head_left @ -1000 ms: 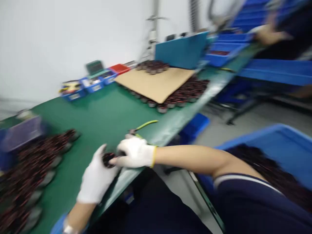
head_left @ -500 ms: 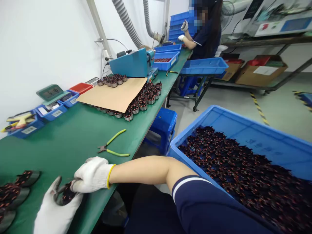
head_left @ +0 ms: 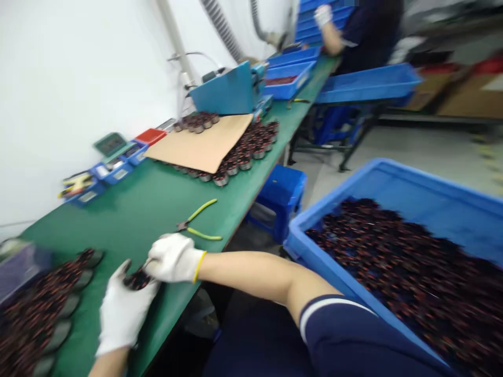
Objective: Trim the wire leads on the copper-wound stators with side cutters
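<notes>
Between the fingers and thumb of my white-gloved left hand (head_left: 123, 309) sits a motor stator (head_left: 138, 279) with dark slots and copper windings, held low over the green bench. My gloved right hand (head_left: 173, 257) is pinched closed at the stator's right edge; what its fingertips hold there is too small and blurred to tell. Green-handled cutting pliers (head_left: 183, 226) lie spread on the bench just beyond my right hand. To the left of my left hand stand rows of more stators (head_left: 58, 303).
Right of the bench, a large blue bin (head_left: 428, 191) holds many dark wound parts. Cardboard (head_left: 204, 141) lies over further stators, near a blue machine (head_left: 223, 91). Small bins (head_left: 118, 174) line the wall. A blue stool (head_left: 281, 191) stands below. A co-worker (head_left: 369, 36) is farther along.
The view has swung left and down, so more stators and a purplish container show at the left. Both hands remain together at the stator.
</notes>
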Demonstrator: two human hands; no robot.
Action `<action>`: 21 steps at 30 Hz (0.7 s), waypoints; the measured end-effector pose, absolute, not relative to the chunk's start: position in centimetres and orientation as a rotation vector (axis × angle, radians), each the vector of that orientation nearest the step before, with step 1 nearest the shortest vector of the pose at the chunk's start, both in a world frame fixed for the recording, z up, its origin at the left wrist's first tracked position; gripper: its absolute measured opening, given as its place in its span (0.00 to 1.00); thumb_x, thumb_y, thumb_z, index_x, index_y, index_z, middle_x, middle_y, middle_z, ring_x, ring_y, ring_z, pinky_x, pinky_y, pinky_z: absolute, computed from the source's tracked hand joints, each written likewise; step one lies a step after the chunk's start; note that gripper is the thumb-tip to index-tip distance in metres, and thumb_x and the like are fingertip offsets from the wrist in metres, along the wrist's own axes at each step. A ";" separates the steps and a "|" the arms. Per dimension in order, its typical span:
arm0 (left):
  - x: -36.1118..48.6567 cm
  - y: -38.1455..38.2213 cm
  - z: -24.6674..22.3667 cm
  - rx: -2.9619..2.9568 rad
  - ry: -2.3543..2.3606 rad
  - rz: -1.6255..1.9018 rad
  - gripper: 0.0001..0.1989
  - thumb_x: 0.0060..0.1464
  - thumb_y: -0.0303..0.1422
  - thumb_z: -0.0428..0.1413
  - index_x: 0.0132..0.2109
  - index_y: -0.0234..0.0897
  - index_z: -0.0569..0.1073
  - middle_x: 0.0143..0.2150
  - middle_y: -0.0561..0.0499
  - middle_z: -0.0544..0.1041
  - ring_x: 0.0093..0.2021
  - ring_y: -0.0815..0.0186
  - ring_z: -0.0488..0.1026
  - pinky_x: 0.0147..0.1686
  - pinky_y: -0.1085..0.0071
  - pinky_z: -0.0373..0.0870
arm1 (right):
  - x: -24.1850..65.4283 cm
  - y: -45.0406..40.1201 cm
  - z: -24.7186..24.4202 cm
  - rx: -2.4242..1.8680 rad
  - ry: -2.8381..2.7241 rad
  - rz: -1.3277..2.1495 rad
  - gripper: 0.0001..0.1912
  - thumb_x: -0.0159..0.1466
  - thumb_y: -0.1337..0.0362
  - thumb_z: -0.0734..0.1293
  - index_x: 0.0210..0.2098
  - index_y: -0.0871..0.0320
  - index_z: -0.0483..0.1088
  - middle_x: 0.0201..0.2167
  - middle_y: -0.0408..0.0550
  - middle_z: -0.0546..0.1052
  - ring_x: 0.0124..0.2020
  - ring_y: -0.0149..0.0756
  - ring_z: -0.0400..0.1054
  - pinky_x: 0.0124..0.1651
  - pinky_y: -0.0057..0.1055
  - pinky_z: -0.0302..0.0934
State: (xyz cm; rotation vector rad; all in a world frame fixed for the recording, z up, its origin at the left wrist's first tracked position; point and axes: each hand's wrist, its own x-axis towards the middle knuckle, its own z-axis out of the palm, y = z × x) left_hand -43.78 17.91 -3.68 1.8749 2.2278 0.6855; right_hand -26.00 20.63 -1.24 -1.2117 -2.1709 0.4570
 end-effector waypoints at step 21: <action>-44.0 17.3 -1.6 1.730 1.945 0.646 0.52 0.43 0.46 0.70 0.71 0.41 0.58 0.56 0.44 0.78 0.55 0.48 0.77 0.56 0.55 0.75 | -23.7 20.8 -1.3 -1.104 -2.954 0.486 0.14 0.65 0.57 0.59 0.27 0.53 0.70 0.27 0.49 0.76 0.30 0.41 0.71 0.32 0.34 0.58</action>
